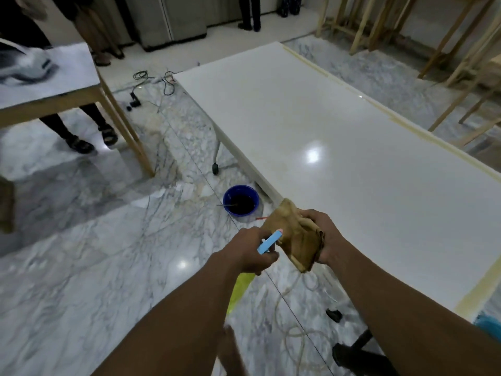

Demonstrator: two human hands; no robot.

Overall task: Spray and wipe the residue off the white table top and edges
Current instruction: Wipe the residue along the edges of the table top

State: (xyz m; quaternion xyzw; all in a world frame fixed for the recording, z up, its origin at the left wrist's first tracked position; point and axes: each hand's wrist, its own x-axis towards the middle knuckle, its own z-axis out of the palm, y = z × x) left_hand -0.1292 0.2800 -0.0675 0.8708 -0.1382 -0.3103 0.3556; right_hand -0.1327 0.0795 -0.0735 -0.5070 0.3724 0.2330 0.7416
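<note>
Head view, looking down along the long glossy white tabletop [352, 131], and both of the person's hands are up at its near left edge. The left hand [253, 251] is curled round the neck of a spray bottle with a light-blue head and a yellow-green body [269, 242]. The fingers wrap below the blue head, the nozzle slants up to the right, and the yellow-green body hangs down beneath the fist, over the floor.

Just beside the nozzle is a crumpled tan cloth [294, 234], bunched in the right hand [322, 234]. The fingers are closed over its right side and the thumb is on top. The cloth sits right at the tabletop's left edge, with its upper corner overlapping the edge line; whether it actually presses on the surface, I can't tell. So that's 2 hands, each gripping 1 tool, nearly touching one another.

The tabletop itself shines, with a bright lamp reflection in the middle. Tan strips of residue [479, 294] run along the far long edge and across the near end.

Down on the grey-veined marble floor [95, 267], a round blue bucket with dark contents [240, 213] stands just beside the table's left edge, near a black caster wheel [215, 168]. Black cables [151, 77] lie tangled beyond the far corner. Off to the left stands a wooden-legged table [54, 101], with a person's sandalled feet [81, 145] under it.
</note>
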